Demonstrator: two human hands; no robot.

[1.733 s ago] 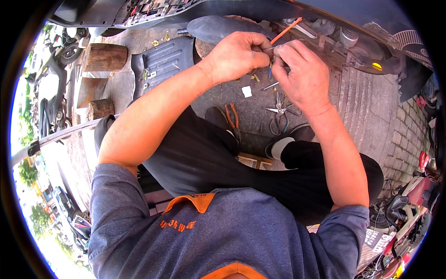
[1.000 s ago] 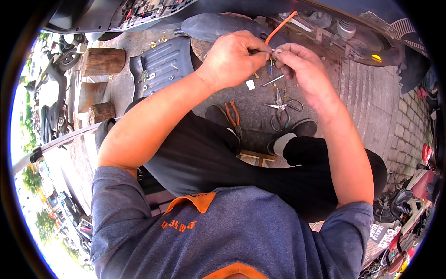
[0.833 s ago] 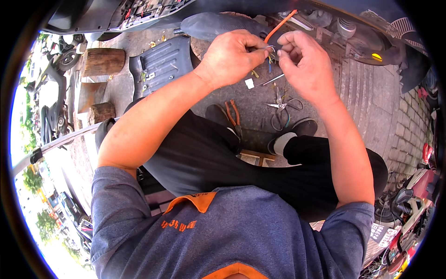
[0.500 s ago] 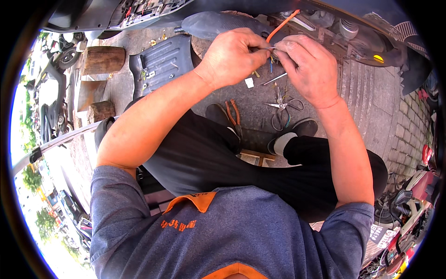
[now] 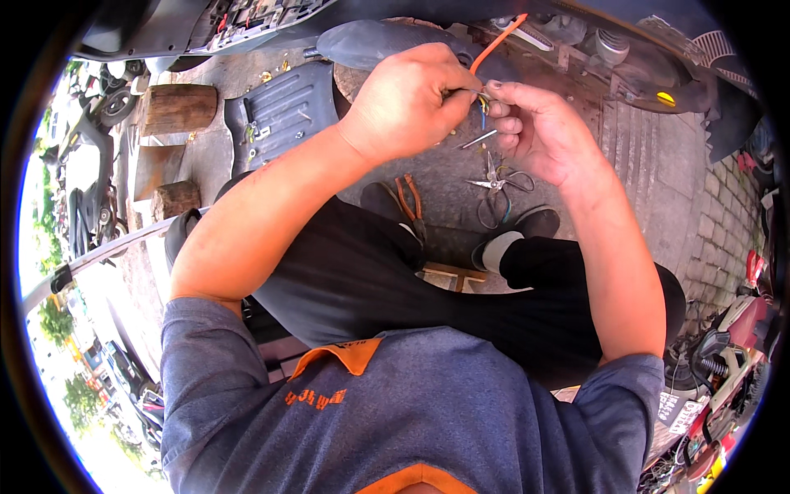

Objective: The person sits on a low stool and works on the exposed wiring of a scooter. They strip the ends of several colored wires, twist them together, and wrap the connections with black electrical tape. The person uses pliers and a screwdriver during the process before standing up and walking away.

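My left hand (image 5: 415, 99) is closed in a pinch on the end of a thin wire at the lower end of an orange cable (image 5: 498, 41). Facing it, my right hand (image 5: 539, 128) has its palm turned partly up. Its thumb and forefinger meet at the same wires, while the other fingers curl loosely. Thin blue and yellow wires (image 5: 483, 107) hang between the hands. The exact joint is small and partly hidden by fingertips. Below the hands lie a slim metal rod (image 5: 479, 139), scissors (image 5: 495, 183) with dark loop handles, and orange-handled pliers (image 5: 409, 198).
A dark ribbed plastic panel (image 5: 284, 111) holding small parts lies left of my hands. Wooden blocks (image 5: 179, 109) sit farther left. Dark vehicle bodywork (image 5: 391, 43) spans the far side. Between my shoes is a small wooden piece (image 5: 453, 274). Motorbike parts (image 5: 724, 354) crowd the right edge.
My right hand has rolled, turning its palm upward and lowering its curled fingers. My left hand has shifted slightly and stays pinched; a white scrap on the ground is now out of sight.
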